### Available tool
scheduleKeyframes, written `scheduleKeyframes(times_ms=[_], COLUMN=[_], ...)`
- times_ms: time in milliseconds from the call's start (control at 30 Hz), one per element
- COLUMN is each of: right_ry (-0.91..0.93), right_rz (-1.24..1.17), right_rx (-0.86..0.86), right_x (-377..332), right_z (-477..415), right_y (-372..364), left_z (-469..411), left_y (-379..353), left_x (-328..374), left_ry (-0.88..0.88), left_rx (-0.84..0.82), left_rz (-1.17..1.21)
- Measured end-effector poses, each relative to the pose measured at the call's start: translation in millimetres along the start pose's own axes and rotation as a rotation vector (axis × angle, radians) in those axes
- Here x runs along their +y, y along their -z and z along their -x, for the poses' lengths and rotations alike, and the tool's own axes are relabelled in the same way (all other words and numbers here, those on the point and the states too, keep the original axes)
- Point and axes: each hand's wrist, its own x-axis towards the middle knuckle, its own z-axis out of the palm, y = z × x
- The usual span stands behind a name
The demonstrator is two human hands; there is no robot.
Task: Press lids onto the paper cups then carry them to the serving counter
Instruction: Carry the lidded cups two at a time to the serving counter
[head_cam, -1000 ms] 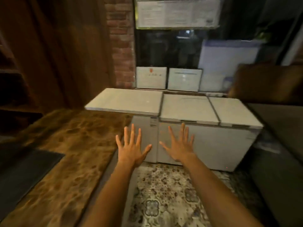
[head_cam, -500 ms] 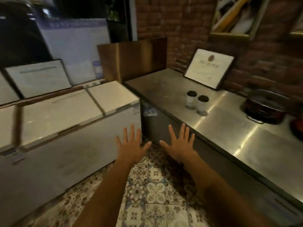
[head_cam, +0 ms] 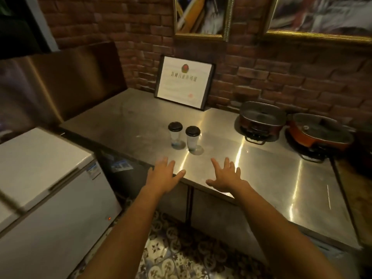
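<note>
Both my hands are out in front of me, palms down, fingers spread wide and straight, holding nothing. My left hand sits over the front edge of the steel counter, thumb pointing inward. My right hand is beside it, a little further over the countertop, with a gap between the two. I cannot tell whether either palm rests on the steel or hangs just above it.

The two cups stand upright on the counter just beyond my fingertips, close together but apart. The left cup is slightly further back, and the right cup is nearer to me. Each is pale and has a black lid on top: one lid on the left cup, the other lid on the right. Neither hand touches them.

Behind the cups a framed certificate leans against the brick wall. To the right on the counter sit two lidded pots, one dark and one orange. A white freezer stands to my left, and patterned tiles cover the floor below my arms.
</note>
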Motion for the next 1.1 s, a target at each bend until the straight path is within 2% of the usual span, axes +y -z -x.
scheduleKeyframes(times_ms=[133,400,500,600,833,1000,1100], right_ry=[-0.033,-0.072,-0.094,-0.13,-0.089,-0.095,-0.172], right_rz=[-0.021,-0.133,-0.239,-0.471,-0.933,-1.013,-1.058], right_rx=[0.011,-0.09,-0.109,-0.119,0.037,0.116,0.143], right_x=[-15.3,-27.2,-25.6,-24.4,-28.0,-37.8,-40.9], right_z=[-68.1,-181.6,-233.4,-285.8,-373.2,-402.8,-409.0], right_y=[14.6,-2.8,-17.8,-32.2,-49.1,-68.3,-65.9], left_z=[-81.2,-210.0,-254.1,-296.3,-395.1,-438.1,-451.2], left_y=[12.3,-8.3,-24.1,-38.2,-63.4,-85.1,-86.8], left_x=[-24.4,-58.5,-67.3,-73.5,-87.2,-98.9,-96.8], left_ry=[-0.037,0.045,0.148,0.274,0.364,0.343,0.332], left_rx=[-0.033,-0.16,-0.192,-0.177,-0.067,-0.086,-0.088], left_rz=[-0.026,0.085,0.251,0.426,0.814,0.976,0.961])
